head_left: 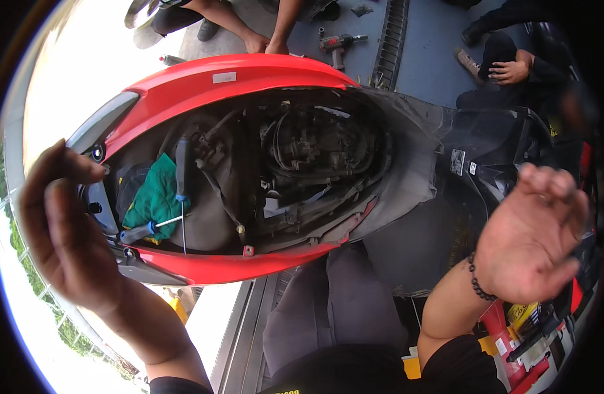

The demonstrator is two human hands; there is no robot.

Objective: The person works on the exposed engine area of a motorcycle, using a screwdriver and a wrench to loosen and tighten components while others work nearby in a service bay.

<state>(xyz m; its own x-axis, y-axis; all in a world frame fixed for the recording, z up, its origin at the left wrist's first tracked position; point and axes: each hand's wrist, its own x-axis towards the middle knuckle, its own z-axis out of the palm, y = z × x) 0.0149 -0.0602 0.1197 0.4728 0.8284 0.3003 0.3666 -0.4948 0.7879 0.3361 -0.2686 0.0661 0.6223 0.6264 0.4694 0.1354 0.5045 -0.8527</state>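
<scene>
Both my hands are raised on either side of a red scooter body (203,87) whose top is uncovered. My left hand (79,243) hovers by the scooter's left end, its fingers loosely bent and apart, holding nothing. On the far right my right hand (535,240) hangs palm up over the dark front part (489,144), fingers half curled and empty. Inside the opening, a green cloth (150,194) lies beside an upright screwdriver (182,172). A second screwdriver (139,233) lies across the cloth's lower edge. Dark engine parts (308,141) show in the round cavity.
Across the scooter, another person's hands (266,44) meet at the red panel's far edge. A power wrench (338,44) lies on the floor near a black slotted rail (388,46). Another person's hand (510,72) rests at upper right. Red and yellow items (522,322) stand at lower right.
</scene>
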